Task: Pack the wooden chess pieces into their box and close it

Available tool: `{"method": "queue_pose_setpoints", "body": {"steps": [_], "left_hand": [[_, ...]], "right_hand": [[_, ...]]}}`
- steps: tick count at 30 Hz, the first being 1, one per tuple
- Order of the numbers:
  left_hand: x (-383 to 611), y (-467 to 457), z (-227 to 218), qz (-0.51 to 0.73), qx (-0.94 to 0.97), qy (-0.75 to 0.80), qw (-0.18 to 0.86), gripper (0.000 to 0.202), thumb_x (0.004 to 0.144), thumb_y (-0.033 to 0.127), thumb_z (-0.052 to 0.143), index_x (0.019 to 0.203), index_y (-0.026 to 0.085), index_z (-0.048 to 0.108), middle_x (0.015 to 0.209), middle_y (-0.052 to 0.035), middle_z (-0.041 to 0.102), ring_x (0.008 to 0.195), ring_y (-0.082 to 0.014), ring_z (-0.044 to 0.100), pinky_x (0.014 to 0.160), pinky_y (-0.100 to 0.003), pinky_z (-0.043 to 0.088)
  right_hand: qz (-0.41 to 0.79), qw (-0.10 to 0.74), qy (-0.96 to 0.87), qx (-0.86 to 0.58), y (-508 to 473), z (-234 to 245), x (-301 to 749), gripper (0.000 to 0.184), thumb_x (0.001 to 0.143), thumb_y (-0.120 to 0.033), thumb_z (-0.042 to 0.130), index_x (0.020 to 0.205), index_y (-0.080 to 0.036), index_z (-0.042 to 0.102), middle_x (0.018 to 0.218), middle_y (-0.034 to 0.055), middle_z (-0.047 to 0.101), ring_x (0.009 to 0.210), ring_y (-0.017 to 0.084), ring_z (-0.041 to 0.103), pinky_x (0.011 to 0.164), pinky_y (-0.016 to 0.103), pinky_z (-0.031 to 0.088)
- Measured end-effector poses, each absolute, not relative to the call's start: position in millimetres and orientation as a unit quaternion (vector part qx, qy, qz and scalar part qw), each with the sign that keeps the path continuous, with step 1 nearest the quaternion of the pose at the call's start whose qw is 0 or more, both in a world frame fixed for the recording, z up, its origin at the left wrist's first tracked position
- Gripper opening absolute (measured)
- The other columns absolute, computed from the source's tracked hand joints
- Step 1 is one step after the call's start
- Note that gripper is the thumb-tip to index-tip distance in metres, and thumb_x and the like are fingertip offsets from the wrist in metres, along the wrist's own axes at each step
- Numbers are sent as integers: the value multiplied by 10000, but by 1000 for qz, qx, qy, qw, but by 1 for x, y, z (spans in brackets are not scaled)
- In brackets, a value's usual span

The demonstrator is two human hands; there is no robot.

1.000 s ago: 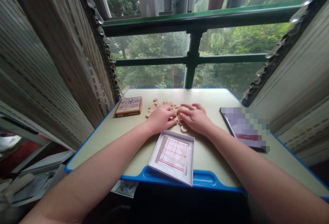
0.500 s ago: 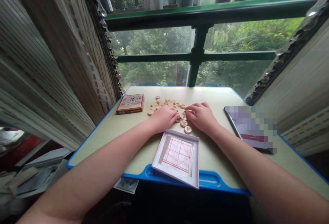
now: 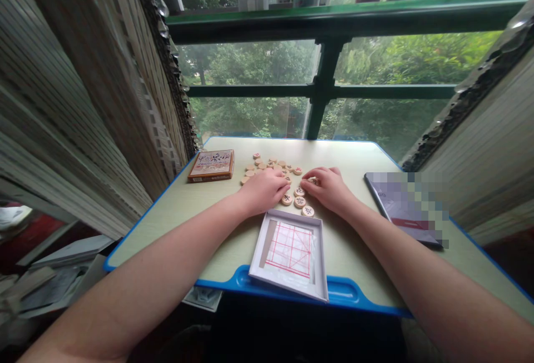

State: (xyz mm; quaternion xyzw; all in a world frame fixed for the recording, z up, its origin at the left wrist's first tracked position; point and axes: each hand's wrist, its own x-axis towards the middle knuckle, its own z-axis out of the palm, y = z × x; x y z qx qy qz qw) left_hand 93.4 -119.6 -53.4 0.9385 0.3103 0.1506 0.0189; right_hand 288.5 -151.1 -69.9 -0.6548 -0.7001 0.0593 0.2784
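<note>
Round wooden Chinese chess pieces (image 3: pixel 300 202) lie loosely grouped on the table around both my hands, some showing dark or red characters, others blank. My left hand (image 3: pixel 267 189) rests palm down at the near left of the group, its fingers curled together; whatever is under them is hidden. Across from it, my right hand (image 3: pixel 327 186) bends its fingers and thumb round a piece partly visible between them. In front of my hands, an open white box tray (image 3: pixel 257 252) holds a folded paper board (image 3: pixel 292 249) with red lines, under clear plastic.
A printed Chinese chess box lid (image 3: pixel 211 165) lies at the left of the table (image 3: pixel 175 207). A tablet-like flat device (image 3: pixel 396 207), partly blurred, is at the right. The tray overhangs the blue front edge (image 3: pixel 346 291). Curtains flank the window behind.
My left hand has drawn slightly left and nearer, leaving a marked piece uncovered beside its fingertips. My right hand has barely moved. The whole view has shifted a little.
</note>
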Motion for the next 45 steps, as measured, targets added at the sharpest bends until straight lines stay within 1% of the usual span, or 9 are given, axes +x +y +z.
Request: {"method": "queue_pose_setpoints", "body": {"steps": [6,11,14,21,26,32,37,41,45], "left_hand": [[92,-122,-51,164,935,315,5,343,923,290,400,748,165,667,816,-65,618,807,-181,565,741,-300,440],[90,-116,-53,188,924,332,9,338,931,291,385,796,158,665,858,-69,623,812,-178,571,743,-294,444],[88,-112,-53,193,917,349,6,342,931,293,377,811,162,670,881,-67,621,810,-174,572,744,-291,444],[86,-110,-52,165,916,366,9,361,925,319,369,777,170,663,874,-65,620,782,-174,580,715,-290,449],[86,-111,-51,173,921,348,15,352,922,312,376,785,172,669,868,-67,624,788,-175,581,729,-293,451],[86,-109,-54,233,913,332,47,348,926,295,376,804,156,671,878,-72,605,783,-159,572,754,-291,458],[89,-101,-60,250,900,351,62,339,919,292,381,827,153,677,903,-78,595,817,-170,576,809,-312,469],[88,-91,-63,280,873,394,70,330,906,259,383,929,145,692,939,-84,591,884,-179,581,875,-314,467],[82,-79,-65,292,838,457,67,366,810,123,429,1061,163,692,1022,-94,605,1003,-211,557,937,-329,451]], "right_hand": [[42,313,-719,-619,-153,-73,289,107,747,-211,609,793,-224,705,862,37,704,853,231,484,856,370,375],[71,307,-738,-597,-157,-67,291,233,735,-122,532,738,-231,739,882,16,722,856,224,492,866,367,391],[56,317,-721,-614,-158,-65,297,321,719,-78,480,834,-219,745,955,32,704,900,225,509,886,367,399],[24,259,-711,-653,-158,-65,308,350,778,-267,531,1084,-194,683,1053,96,655,979,270,507,913,409,404],[33,242,-744,-622,-159,-68,306,288,836,-316,506,992,-197,717,1054,97,660,979,261,517,940,412,400],[10,303,-713,-633,-151,-68,317,338,835,-217,482,1126,-202,652,1231,96,601,1186,273,461,1056,470,318],[187,279,-736,-588,-157,-62,317,541,780,-290,590,1306,-187,511,1317,113,539,1138,239,551,980,384,437],[171,233,-787,-545,-161,-60,312,487,714,-200,617,1200,-170,604,1305,107,559,1207,247,507,1046,375,377],[142,252,-758,-584,-159,-64,310,422,758,-211,563,1174,-158,613,1231,102,609,1085,211,584,966,332,441]]}}
